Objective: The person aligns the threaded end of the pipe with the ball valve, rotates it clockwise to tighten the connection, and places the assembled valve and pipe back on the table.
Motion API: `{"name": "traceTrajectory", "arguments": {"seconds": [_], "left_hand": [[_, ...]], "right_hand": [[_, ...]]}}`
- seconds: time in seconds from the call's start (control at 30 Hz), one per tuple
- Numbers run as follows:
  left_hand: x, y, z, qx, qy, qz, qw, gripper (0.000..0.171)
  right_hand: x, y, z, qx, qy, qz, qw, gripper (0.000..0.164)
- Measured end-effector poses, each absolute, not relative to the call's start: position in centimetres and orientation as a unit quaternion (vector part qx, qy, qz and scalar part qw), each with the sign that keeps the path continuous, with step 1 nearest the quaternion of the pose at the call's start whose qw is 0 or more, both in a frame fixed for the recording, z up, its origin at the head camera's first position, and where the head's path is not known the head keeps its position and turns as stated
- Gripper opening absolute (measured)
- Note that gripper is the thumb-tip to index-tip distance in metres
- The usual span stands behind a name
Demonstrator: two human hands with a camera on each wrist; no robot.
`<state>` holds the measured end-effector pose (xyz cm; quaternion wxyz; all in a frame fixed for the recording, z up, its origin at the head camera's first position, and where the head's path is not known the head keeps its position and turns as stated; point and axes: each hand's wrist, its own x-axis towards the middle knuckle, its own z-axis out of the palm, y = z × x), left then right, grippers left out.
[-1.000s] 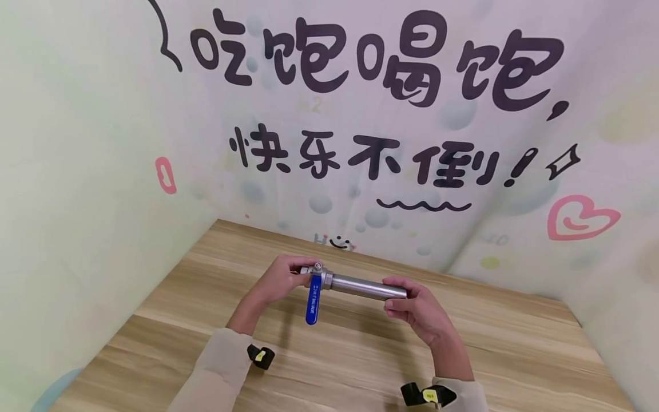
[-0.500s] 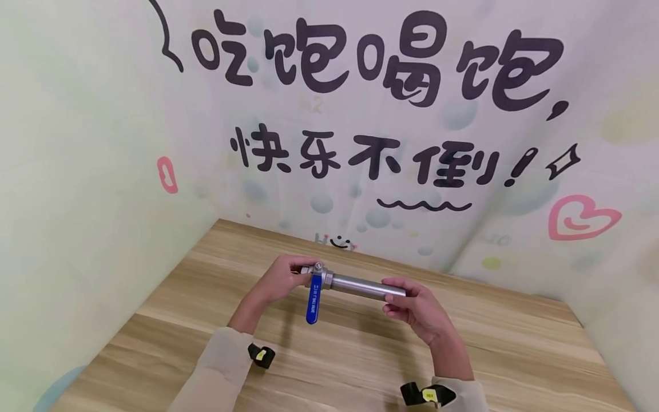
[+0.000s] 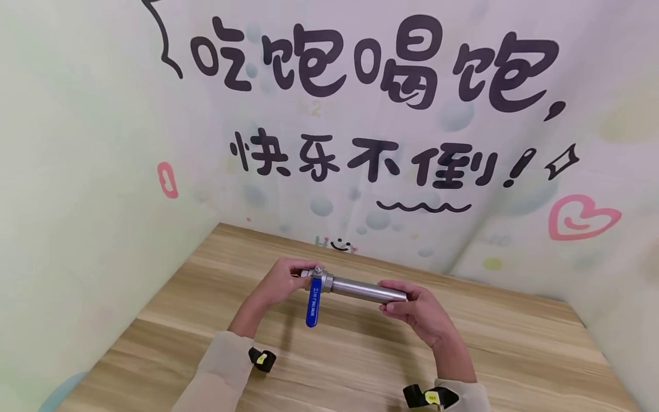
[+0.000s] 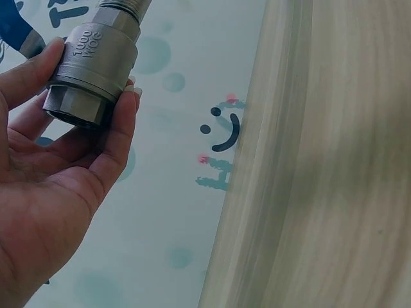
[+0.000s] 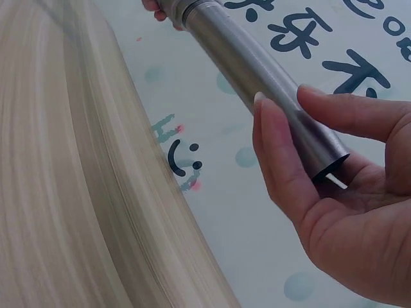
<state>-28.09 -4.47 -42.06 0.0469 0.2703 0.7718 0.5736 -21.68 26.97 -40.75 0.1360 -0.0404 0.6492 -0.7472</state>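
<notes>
A steel ball valve [image 4: 96, 61] with a blue lever handle [image 3: 313, 303] is joined end to end with a plain steel pipe [image 3: 368, 289]. My left hand [image 3: 280, 281] grips the valve body, thumb on one side and fingers round the other. In the left wrist view the valve's hexagonal end [image 4: 76, 106] sticks out above the palm. My right hand [image 5: 347, 192] holds the pipe's free end between thumb and fingers, its open mouth facing the palm. Valve and pipe are held level above the table, with threads visible at the valve's joint end. The blue handle points toward me.
A wood-grain table [image 3: 329, 355] lies under both hands. Behind it stands a white printed backdrop [image 3: 288, 217] with black lettering, and a pale side wall [image 3: 103, 171] rises at the left. Black wrist cameras [image 3: 264, 359] sit on both sleeves.
My right thumb and fingers have shifted slightly on the pipe's end. The head view has tilted up a little; valve and left hand keep almost the same place.
</notes>
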Motion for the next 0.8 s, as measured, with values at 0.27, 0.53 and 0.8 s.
{"name": "traceTrajectory", "arguments": {"seconds": [0.27,0.53,0.8], "left_hand": [[-28.08,-4.48,-41.90,0.264,0.772,0.575,0.050,0.032],[-28.10,-4.41,-41.63,0.271,0.773,0.572,0.046,0.031],[-28.06,-4.42,-41.87,0.271,0.772,0.573,0.049,0.031]], "right_hand": [[-21.56,26.95,-40.74,-0.040,0.652,-0.747,0.123,0.046],[-21.48,27.00,-40.58,-0.035,0.643,-0.756,0.115,0.039],[-21.33,27.06,-40.69,-0.035,0.633,-0.764,0.120,0.036]]}}
